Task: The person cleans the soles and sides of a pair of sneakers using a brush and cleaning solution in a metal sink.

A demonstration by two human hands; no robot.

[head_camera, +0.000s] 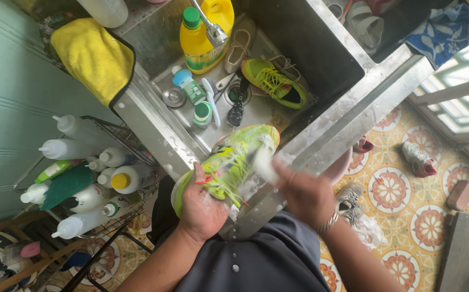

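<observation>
Held shoe: a neon green sneaker (229, 165) with orange lace tips sat at the centre of the frame, over the front rim of the sink, wet and soapy.
Left hand: the left hand (202, 208) cupped the sneaker from below at its heel end, fingers wrapped round it.
Right hand: the right hand (305, 194) was closed on a pale brush or sponge (264, 162), blurred, pressed against the toe end of the sneaker; a metal bracelet (329, 221) circled that wrist.
Sink: the steel sink (348, 116) ran diagonally from the upper middle to the centre of the frame, its rim wet.
In the basin: a second green sneaker (275, 84) lay above the held one, near the drain (238, 94); a dark brush (236, 111) lay just beside the drain; a white toothbrush (211, 100) and a small blue-capped bottle (188, 86) lay to the left of it.
Soap: a yellow bottle with a green cap (198, 43) stood at the top of the basin, under the tap (213, 27).
Cloth: a yellow cloth (91, 54) hung over the sink's edge, upper left.
Rack: a wire rack (110, 127) at the left held white squeeze bottles (75, 148) and a green scouring pad (67, 184).
Floor: patterned tiles (391, 189) at the right carried loose shoes (418, 159) and a brick (461, 193).
</observation>
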